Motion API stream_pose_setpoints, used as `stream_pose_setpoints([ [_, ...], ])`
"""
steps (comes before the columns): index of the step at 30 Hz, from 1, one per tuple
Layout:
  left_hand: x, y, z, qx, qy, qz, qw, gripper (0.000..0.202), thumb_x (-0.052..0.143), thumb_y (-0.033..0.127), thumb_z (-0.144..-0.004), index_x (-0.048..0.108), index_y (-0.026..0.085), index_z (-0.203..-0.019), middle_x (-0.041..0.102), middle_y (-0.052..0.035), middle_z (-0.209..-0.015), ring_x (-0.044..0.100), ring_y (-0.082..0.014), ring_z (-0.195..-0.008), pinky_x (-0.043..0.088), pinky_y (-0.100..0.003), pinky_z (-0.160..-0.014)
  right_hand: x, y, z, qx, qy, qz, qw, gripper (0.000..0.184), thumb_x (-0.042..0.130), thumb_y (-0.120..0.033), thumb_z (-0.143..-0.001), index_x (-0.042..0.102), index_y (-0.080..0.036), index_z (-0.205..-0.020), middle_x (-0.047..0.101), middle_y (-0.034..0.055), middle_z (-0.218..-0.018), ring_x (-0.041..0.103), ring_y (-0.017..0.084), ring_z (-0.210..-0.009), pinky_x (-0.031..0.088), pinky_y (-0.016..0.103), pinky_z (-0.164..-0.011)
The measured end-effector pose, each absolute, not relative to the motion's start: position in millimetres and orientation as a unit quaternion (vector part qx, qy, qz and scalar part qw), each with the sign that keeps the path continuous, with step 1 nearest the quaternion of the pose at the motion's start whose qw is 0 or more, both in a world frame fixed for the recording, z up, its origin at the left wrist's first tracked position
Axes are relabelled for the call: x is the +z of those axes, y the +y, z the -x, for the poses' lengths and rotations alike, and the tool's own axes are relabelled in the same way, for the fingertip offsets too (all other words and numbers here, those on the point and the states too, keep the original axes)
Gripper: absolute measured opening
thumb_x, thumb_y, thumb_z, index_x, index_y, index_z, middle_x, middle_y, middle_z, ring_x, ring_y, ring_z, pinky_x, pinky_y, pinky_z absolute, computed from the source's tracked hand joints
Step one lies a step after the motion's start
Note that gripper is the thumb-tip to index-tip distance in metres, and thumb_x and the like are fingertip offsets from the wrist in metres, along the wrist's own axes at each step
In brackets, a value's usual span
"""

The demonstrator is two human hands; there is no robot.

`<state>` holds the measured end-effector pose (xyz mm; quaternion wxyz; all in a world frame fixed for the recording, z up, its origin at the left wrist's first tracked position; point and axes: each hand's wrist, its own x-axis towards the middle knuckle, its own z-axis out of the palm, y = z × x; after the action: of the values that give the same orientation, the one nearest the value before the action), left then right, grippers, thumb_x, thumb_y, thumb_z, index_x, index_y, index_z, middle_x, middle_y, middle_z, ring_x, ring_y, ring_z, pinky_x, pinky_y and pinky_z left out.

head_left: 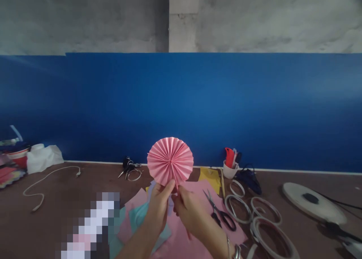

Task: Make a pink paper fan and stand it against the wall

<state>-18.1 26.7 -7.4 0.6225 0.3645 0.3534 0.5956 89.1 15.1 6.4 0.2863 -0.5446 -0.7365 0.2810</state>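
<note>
A round pink pleated paper fan (166, 155) is held upright in front of me, its folds spreading from the centre. My left hand (161, 202) grips its lower edge, thumb over the front. Closed around the fan's thin pink stick handle is my right hand (188, 206), just below the disc; the stick's lower end shows beneath that hand. Under both hands lie pink paper sheets (177, 236) and turquoise paper (138, 216). Black-handled scissors (219, 212) rest on the pink paper, right of my right hand.
Several tape rolls (237, 208) lie at the right, near a white cup (230, 171) of tools. Farther right is a flat round white device (311, 202). Keys (131, 170) and a white cable (51, 173) lie left. A blue panel (181, 100) stands behind the table.
</note>
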Motion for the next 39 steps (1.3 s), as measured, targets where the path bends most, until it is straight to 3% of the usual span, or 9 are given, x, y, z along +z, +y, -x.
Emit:
stream_pose_setpoints([
  [5,4,28,24,0.649,0.35,-0.321,0.594,0.027,0.074,0.039,-0.067,0.059,0.019,-0.079,0.058,0.0041,-0.059,0.059,-0.0137,-0.057,0.044,-0.025,-0.056,11,20,-96,0.357,-0.731,0.498,0.301,0.022,0.046,-0.031,-0.087,0.06,-0.017,-0.076,0.064,0.0023,-0.068,0.058,0.015,-0.062,0.038,0.024,-0.057],
  [10,6,26,25,0.633,0.345,-0.321,0.614,0.026,0.075,0.034,-0.067,0.06,0.017,-0.08,0.061,0.0021,-0.06,0.057,-0.0123,-0.057,0.044,-0.024,-0.058,24,27,-106,0.445,-0.592,0.454,0.495,0.036,0.057,-0.048,-0.081,0.059,-0.015,-0.095,0.066,0.0068,-0.087,0.062,0.021,-0.083,0.047,0.029,-0.073],
  [13,2,24,22,0.602,0.349,-0.347,0.629,0.024,0.073,0.034,-0.069,0.059,0.016,-0.075,0.056,0.0032,-0.054,0.051,-0.01,-0.05,0.041,-0.023,-0.053,28,27,-106,0.454,-0.501,0.428,0.6,0.049,0.066,-0.046,-0.074,0.054,-0.016,-0.112,0.066,0.0105,-0.102,0.062,0.024,-0.094,0.049,0.034,-0.08],
  [16,1,21,16,0.578,0.348,-0.387,0.628,0.027,0.072,0.039,-0.07,0.057,0.016,-0.07,0.05,0.0049,-0.05,0.042,-0.0078,-0.045,0.034,-0.021,-0.046,27,26,-104,0.44,-0.443,0.43,0.652,0.06,0.073,-0.041,-0.069,0.051,-0.017,-0.12,0.066,0.0117,-0.106,0.062,0.026,-0.094,0.051,0.034,-0.076],
  [23,-6,20,10,0.561,0.362,-0.458,0.587,0.035,0.07,0.046,-0.071,0.054,0.016,-0.064,0.041,0.0074,-0.042,0.032,-0.0055,-0.041,0.024,-0.02,-0.044,25,23,-98,0.41,-0.407,0.432,0.693,0.051,0.074,-0.032,-0.068,0.058,-0.018,-0.113,0.069,0.0067,-0.093,0.064,0.023,-0.082,0.052,0.031,-0.067],
  [30,-2,17,10,0.559,0.378,-0.447,0.588,0.034,0.072,0.045,-0.067,0.06,0.014,-0.06,0.055,0.0005,-0.049,0.046,-0.0099,-0.048,0.037,-0.023,-0.05,29,20,-98,0.417,-0.397,0.429,0.696,0.027,0.074,-0.031,-0.066,0.064,-0.016,-0.087,0.069,0.0036,-0.078,0.062,0.02,-0.069,0.049,0.028,-0.06],
  [34,0,16,10,0.564,0.376,-0.444,0.585,0.037,0.074,0.045,-0.065,0.056,0.015,-0.052,0.047,0.003,-0.042,0.04,-0.0077,-0.043,0.032,-0.021,-0.046,30,20,-100,0.426,-0.402,0.423,0.692,0.027,0.074,-0.032,-0.067,0.066,-0.016,-0.086,0.07,0.0044,-0.082,0.063,0.02,-0.074,0.05,0.028,-0.064],
  [39,-5,16,7,0.572,0.359,-0.42,0.606,0.032,0.076,0.042,-0.065,0.063,0.013,-0.062,0.05,0.0025,-0.044,0.041,-0.0076,-0.043,0.031,-0.021,-0.045,26,22,-103,0.438,-0.418,0.418,0.678,0.034,0.076,-0.032,-0.066,0.064,-0.016,-0.094,0.07,0.0059,-0.088,0.063,0.02,-0.076,0.051,0.028,-0.064],
])
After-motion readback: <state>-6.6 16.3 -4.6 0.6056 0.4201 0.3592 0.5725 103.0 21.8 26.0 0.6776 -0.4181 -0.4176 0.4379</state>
